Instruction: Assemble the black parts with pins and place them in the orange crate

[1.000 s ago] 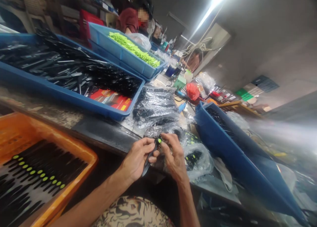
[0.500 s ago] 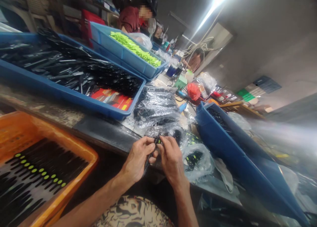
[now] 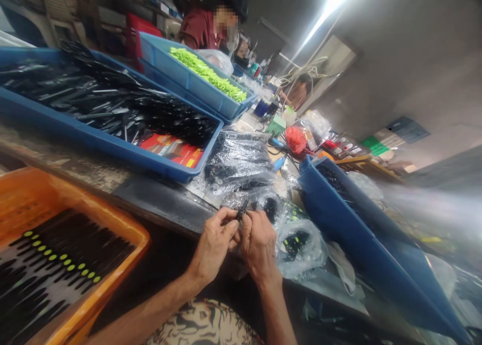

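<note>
My left hand [image 3: 214, 242] is closed, with thumb and fingers pinching a slim black piece [image 3: 243, 208] whose upper tip sticks up between my hands. My right hand [image 3: 259, 242] is closed too, its fingertips pressed on the same piece from the right. Most of the piece is hidden by my fingers, so its exact kind does not show. Just beyond it lies a clear plastic bag of black parts [image 3: 239, 156]. By my right wrist is an open clear bag [image 3: 318, 247] holding black parts with yellow-green dots.
An orange crate [image 3: 124, 222] at lower left holds rows of black parts with yellow-green dots. Blue bins stand around: one of black parts [image 3: 165, 169], one of bright green pieces [image 3: 184, 81], another at right [image 3: 350, 239]. A co-worker [image 3: 199, 28] sits beyond.
The black piece has shifted in my fingers, and its lower end below my left hand no longer shows. A yellow-green spot seen at my right fingertips is now hidden. My hands have drawn closer together.
</note>
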{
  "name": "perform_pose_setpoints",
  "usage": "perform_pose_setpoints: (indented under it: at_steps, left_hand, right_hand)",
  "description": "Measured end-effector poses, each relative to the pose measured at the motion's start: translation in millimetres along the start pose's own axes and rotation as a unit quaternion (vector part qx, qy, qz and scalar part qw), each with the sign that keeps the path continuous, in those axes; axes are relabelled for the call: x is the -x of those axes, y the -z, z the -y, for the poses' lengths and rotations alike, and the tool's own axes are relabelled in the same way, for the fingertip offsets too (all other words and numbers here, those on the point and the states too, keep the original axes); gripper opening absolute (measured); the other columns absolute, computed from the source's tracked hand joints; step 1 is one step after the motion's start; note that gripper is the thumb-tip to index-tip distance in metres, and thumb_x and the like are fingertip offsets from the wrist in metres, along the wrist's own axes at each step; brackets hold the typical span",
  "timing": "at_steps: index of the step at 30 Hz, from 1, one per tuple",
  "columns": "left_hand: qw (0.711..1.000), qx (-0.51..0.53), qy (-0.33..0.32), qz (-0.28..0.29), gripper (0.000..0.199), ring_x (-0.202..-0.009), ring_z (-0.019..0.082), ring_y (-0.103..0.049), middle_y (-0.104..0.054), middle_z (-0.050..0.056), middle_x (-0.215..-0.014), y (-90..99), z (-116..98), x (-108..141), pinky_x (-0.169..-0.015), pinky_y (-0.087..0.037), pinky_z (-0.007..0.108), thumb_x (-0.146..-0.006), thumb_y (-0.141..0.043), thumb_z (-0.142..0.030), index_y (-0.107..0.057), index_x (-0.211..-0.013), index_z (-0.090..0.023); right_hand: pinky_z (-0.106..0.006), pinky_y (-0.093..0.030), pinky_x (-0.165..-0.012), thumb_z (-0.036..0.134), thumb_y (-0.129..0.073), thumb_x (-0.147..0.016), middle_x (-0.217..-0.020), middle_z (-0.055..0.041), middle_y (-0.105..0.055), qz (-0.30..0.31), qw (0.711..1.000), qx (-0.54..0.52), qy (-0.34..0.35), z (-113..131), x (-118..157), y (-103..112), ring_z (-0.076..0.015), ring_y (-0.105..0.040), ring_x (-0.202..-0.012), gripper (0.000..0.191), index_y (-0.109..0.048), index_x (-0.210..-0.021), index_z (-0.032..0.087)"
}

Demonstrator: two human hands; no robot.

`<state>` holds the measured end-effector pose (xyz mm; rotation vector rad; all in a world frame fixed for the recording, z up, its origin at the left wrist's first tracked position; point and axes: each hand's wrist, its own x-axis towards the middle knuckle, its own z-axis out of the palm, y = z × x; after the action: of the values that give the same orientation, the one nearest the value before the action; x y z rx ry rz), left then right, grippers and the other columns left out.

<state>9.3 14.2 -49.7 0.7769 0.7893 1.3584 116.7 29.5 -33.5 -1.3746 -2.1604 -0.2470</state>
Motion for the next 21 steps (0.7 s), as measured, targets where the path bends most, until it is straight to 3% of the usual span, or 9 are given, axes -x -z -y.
perform_pose_setpoints:
  at_steps: [8, 13, 17, 21]
  left_hand:
    - [1.000, 0.008, 0.011, -0.003, 0.006, -0.051, 0.007, -0.044, -0.049, -0.003, -0.059, -0.8, 2, 0, -0.045, -0.033, 0.017, -0.080, -0.050, -0.021, -0.052, -0.083, -0.016]
    - [0.997, 0.063, 0.032, -0.010, 0.006, -0.047, 0.006, -0.040, -0.048, -0.004, -0.057, -1.3, -1, -3, -0.043, -0.031, 0.017, -0.077, -0.054, -0.020, -0.053, -0.079, -0.015]
    - [0.990, 0.122, 0.063, -0.026, 0.013, -0.050, 0.007, -0.044, -0.048, -0.004, -0.057, -1.6, -7, -5, -0.041, -0.029, 0.016, -0.072, -0.061, -0.022, -0.052, -0.080, -0.015]
    - [0.988, 0.134, 0.069, -0.029, 0.014, -0.052, 0.007, -0.047, -0.049, -0.004, -0.059, -1.4, -10, -4, -0.041, -0.030, 0.015, -0.072, -0.063, -0.022, -0.053, -0.079, -0.015]
  right_hand:
    - [-0.027, -0.027, -0.049, 0.028, -0.025, -0.096, -0.054, -0.0033, -0.053, -0.026, 0.999, 0.036, -0.028, -4, 0, -9, -0.0137, -0.047, -0.048, 0.045, -0.054, -0.064, 0.015]
    - [-0.027, -0.023, -0.046, 0.033, -0.020, -0.096, -0.049, -0.0024, -0.054, 0.025, 0.995, -0.024, -0.089, -4, -6, -10, -0.0126, -0.042, -0.042, 0.053, -0.061, -0.068, 0.015]
    - [-0.025, -0.031, -0.050, 0.038, -0.024, -0.095, -0.055, -0.0027, -0.056, 0.043, 0.967, -0.134, -0.211, -3, -8, -5, -0.0135, -0.047, -0.049, 0.049, -0.058, -0.066, 0.016]
    - [-0.025, -0.040, -0.064, 0.031, -0.033, -0.091, -0.076, -0.0036, -0.060, 0.026, 0.946, -0.238, -0.218, -2, -4, 5, -0.0158, -0.054, -0.070, 0.029, -0.058, -0.087, 0.017]
